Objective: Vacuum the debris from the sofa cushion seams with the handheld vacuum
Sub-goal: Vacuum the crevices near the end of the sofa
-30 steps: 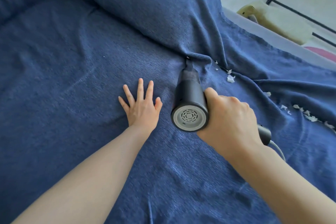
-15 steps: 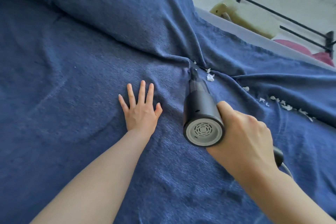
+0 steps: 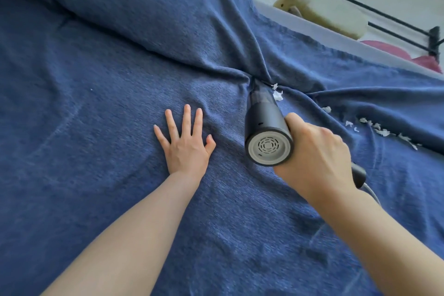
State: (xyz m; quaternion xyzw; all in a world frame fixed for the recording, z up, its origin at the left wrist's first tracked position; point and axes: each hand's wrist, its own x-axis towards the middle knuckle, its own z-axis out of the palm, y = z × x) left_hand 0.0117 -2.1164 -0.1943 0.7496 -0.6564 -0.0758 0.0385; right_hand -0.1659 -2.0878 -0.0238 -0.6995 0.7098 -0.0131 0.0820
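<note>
The right hand has its fingers curled tight around the handle of the black handheld vacuum with a round grey back end. The thumb lies along the side of the vacuum body. The narrow nose of the vacuum points away from the fingers and pokes into the seam where the folds of the dark blue fuzzy sofa cover come together. A pale cord comes out of the handle just behind the right hand.

The left hand lies flat on the blue cover, to the left of the vacuum and apart from it. Its fingers are straight and spread wide, and they hold nothing. The palm presses down on the cloth.

Small white bits of torn paper-like debris sit right beside the vacuum nose, just past the right thumb. More white bits lie in a line along the fold, farther to the right of the right hand's fingers.

Beyond the sofa edge there is a pale yellow fluffy thing on the floor, a black metal frame, and something dark pink.
</note>
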